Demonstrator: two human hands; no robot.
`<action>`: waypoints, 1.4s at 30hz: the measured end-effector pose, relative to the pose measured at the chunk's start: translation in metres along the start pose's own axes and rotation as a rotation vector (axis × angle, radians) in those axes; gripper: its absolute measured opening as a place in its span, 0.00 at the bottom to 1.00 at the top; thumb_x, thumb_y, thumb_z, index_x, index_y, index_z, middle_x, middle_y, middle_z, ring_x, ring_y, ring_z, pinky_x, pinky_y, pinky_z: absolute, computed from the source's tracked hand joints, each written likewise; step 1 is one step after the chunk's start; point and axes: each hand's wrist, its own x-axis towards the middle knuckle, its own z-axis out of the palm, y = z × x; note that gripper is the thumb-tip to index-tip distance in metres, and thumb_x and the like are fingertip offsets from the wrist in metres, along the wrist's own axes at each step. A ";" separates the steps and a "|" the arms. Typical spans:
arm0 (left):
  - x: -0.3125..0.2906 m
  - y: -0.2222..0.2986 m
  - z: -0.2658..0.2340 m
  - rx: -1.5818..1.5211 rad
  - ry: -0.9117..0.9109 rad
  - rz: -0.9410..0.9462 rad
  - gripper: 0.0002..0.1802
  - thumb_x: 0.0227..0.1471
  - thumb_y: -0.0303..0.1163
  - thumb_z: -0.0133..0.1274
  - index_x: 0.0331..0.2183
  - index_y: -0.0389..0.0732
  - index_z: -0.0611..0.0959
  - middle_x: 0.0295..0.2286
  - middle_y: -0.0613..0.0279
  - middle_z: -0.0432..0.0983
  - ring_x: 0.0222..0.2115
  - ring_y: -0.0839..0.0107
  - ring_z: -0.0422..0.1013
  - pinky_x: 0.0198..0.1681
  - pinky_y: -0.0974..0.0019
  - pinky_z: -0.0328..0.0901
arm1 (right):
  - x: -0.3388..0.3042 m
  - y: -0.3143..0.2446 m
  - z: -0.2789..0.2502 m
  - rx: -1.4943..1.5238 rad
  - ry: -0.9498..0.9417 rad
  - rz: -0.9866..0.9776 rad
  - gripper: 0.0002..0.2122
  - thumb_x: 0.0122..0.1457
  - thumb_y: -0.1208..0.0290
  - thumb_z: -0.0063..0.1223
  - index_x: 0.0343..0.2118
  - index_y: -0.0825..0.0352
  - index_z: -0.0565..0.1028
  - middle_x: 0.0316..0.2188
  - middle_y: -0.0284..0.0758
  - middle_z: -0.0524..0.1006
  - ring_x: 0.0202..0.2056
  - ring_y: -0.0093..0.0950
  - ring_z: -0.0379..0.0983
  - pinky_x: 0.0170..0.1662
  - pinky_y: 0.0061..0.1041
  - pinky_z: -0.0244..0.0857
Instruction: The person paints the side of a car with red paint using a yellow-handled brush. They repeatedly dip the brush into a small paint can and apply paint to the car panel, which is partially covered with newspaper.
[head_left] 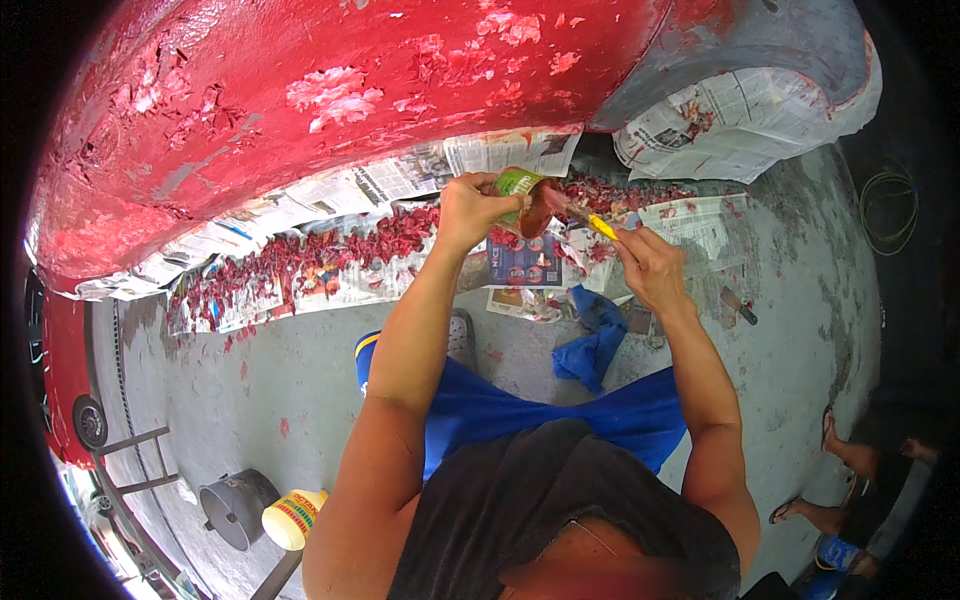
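My left hand (473, 208) grips a small green-labelled tin (522, 195) tilted on its side, its open mouth turned toward my right hand. My right hand (650, 265) holds a yellow-handled tool (598, 226) whose tip reaches into the tin's mouth, where reddish paste shows. Both hands are raised in front of a red car body panel (330, 90) with peeling, patchy paint. Below the hands, newspaper (420, 180) spread on the ground is covered with red paint flakes (330, 255).
A blue rag (598, 335) and a scraper (740, 305) lie on the grey concrete floor. A wheel wrapped in newspaper (740, 120) is at upper right. A dark metal pot (235, 508) and a yellow-white container (292, 518) stand lower left. Another person's sandalled feet (845, 455) are at right.
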 end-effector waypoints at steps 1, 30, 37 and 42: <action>0.000 0.000 0.000 0.030 0.004 0.009 0.26 0.39 0.34 0.74 0.39 0.27 0.88 0.25 0.63 0.81 0.25 0.80 0.72 0.28 0.71 0.68 | 0.000 0.001 0.004 -0.019 -0.011 -0.009 0.09 0.58 0.75 0.64 0.42 0.65 0.83 0.30 0.37 0.80 0.28 0.38 0.79 0.30 0.35 0.72; -0.016 0.012 0.011 0.173 -0.045 0.101 0.33 0.34 0.43 0.76 0.41 0.31 0.89 0.31 0.51 0.81 0.31 0.65 0.78 0.38 0.62 0.72 | 0.031 0.025 0.000 0.602 -0.586 0.551 0.08 0.59 0.71 0.60 0.34 0.70 0.85 0.22 0.35 0.80 0.22 0.24 0.73 0.28 0.28 0.65; -0.002 -0.001 -0.015 0.081 0.139 -0.004 0.29 0.35 0.46 0.76 0.35 0.32 0.89 0.22 0.52 0.82 0.22 0.66 0.77 0.28 0.60 0.69 | 0.008 0.037 -0.025 0.938 -0.448 0.888 0.08 0.65 0.69 0.58 0.39 0.69 0.82 0.22 0.29 0.77 0.19 0.12 0.61 0.21 0.14 0.50; -0.005 0.014 -0.027 -0.075 0.196 0.010 0.23 0.42 0.39 0.74 0.34 0.29 0.88 0.19 0.66 0.77 0.18 0.80 0.68 0.22 0.69 0.63 | 0.001 0.043 -0.020 1.111 -0.002 0.804 0.10 0.68 0.68 0.55 0.44 0.69 0.80 0.25 0.31 0.77 0.19 0.13 0.61 0.22 0.14 0.51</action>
